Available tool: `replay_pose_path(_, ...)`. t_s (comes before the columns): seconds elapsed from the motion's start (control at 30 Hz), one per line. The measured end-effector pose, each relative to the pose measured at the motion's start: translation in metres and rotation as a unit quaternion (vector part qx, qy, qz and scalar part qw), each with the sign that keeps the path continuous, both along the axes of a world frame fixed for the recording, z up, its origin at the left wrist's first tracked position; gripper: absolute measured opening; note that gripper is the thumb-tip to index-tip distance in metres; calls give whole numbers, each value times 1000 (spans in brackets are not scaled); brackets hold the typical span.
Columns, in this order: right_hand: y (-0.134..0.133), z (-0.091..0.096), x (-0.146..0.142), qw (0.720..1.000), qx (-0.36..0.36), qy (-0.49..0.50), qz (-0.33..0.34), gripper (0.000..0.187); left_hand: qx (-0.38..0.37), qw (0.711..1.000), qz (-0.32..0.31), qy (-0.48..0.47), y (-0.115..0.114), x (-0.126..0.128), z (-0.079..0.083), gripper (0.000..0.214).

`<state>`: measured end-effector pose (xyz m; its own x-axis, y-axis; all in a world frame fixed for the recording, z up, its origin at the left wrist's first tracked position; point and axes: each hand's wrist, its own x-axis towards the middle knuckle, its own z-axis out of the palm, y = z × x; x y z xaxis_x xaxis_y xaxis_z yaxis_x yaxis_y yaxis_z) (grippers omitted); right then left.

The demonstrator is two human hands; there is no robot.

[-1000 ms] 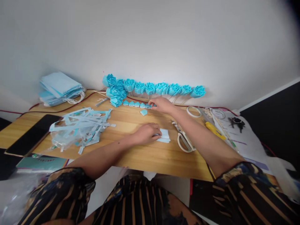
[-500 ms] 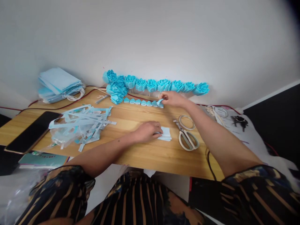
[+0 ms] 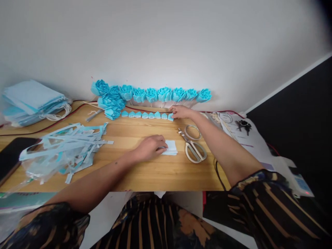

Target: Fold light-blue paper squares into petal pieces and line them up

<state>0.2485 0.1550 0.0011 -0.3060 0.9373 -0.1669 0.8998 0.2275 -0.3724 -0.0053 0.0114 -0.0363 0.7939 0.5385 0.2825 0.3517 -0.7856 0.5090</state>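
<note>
At the right end of a row of small folded blue petals [image 3: 145, 115], my right hand [image 3: 182, 111] has its fingers closed on the last folded petal [image 3: 170, 117], which lies at table level. My left hand [image 3: 150, 148] rests on the wooden table with curled fingers gripping the left edge of a small stack of pale blue-white fabric pieces [image 3: 171, 148]. Right of that stack lie scissors [image 3: 195, 150] with white handles, and a roll of clear tape [image 3: 193, 132] touches or nearly touches them. Behind the petals, several blue fabric flowers [image 3: 158, 94] line the wall.
A heap of cut strips [image 3: 70, 148] and clear plastic covers the table's left side, beside a black phone [image 3: 15, 155]. Face masks [image 3: 33, 98] are stacked at the back left. Keys [image 3: 243, 126] lie on white paper at the right. Red cable runs along the wall.
My right hand has lowered the folded petal into the end of the row. My left hand stays at the fabric stack. The camera view has turned right, shifting everything leftward.
</note>
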Motion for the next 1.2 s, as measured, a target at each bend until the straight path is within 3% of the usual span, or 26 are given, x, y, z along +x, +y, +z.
replay_pose_path(0.27, -10, 3, 5, 995, 102, 1, 4, 29, -3, 1000, -1, 1, 0, 0, -1, 20)
replay_pose_path(0.47, -20, -8, -7, 996, 91, 12, -9, 20, 3, 1000, 0, -2, 0, 0, -1, 19)
replay_pose_path(0.67, -22, -15, -11, 997, 78, 10, -26, 25, 2, 1000, 1, 1, 0, 0, 0, 20)
replay_pose_path(1.2, -33, -1, -10, 992, 119, 34, -20, 27, -2, 1000, 3, 5, -1, 0, 0, 20)
